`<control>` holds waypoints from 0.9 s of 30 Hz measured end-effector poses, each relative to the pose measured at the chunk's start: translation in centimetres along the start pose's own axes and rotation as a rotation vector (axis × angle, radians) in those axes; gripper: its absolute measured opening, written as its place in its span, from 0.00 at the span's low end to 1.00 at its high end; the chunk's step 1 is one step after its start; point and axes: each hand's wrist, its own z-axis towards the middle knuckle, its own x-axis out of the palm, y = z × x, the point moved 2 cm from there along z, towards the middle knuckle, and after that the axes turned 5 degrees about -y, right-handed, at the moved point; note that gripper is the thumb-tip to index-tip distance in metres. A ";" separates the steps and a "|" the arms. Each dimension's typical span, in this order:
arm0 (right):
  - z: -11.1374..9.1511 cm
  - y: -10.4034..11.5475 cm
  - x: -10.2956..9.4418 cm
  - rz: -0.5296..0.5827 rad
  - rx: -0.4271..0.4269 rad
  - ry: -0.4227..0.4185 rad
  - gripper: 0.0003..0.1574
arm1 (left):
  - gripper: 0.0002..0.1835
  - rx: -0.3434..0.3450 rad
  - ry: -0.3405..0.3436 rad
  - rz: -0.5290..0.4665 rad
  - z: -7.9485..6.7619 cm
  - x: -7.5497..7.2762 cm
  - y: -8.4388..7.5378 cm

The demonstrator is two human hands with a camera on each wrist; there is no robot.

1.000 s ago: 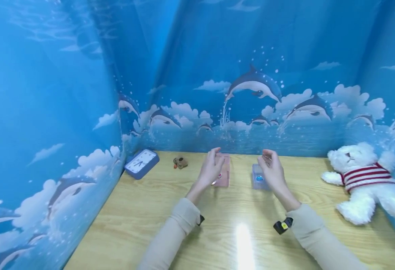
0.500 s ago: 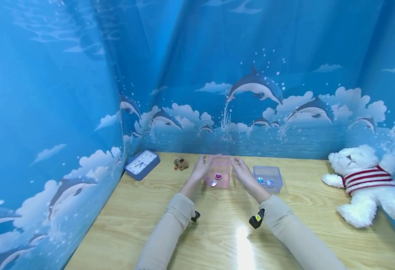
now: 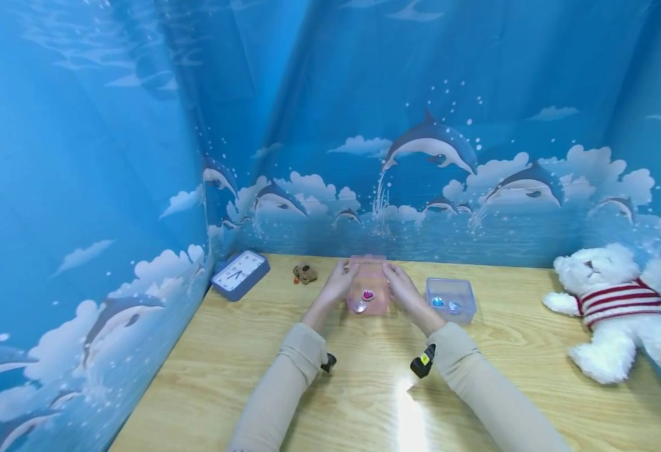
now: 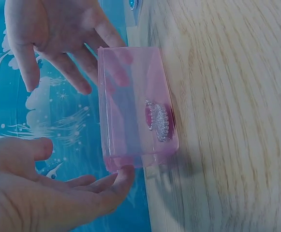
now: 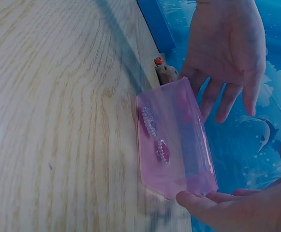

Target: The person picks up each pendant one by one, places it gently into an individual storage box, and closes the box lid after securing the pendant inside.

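A see-through pink box stands between both hands at the back of the table. Inside lie a magenta heart-shaped gem and a clear gem, each edged with small beads in the wrist views. My left hand is along the box's left side, its fingertips right at the wall and the thumb held away. Against the opposite side is my right hand, fingers extended and thumb apart, with a fingertip at the box's lower corner in the right wrist view.
A clear bluish box with blue and pale gems stands to the right. Leftward are a small brown figurine and a blue clock. A white teddy bear lies far right. A dolphin-print curtain encloses the table.
My right hand has left the bluish box and moved left to the pink box's right side. My left hand has shifted slightly left and down to its left side.
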 end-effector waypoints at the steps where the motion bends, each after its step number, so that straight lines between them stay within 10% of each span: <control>1: 0.0 0.1 -0.1 0.010 0.000 -0.001 0.44 | 0.37 0.005 -0.002 -0.004 0.1 0.0 -0.1; 14: -0.2 1.2 -0.7 0.022 -0.023 0.000 0.50 | 0.49 0.048 -0.057 -0.009 0.4 -0.1 -1.0; 27: -1.3 -0.2 -0.1 0.014 -0.100 -0.012 0.46 | 0.40 0.096 -0.129 -0.063 -1.0 0.3 -0.6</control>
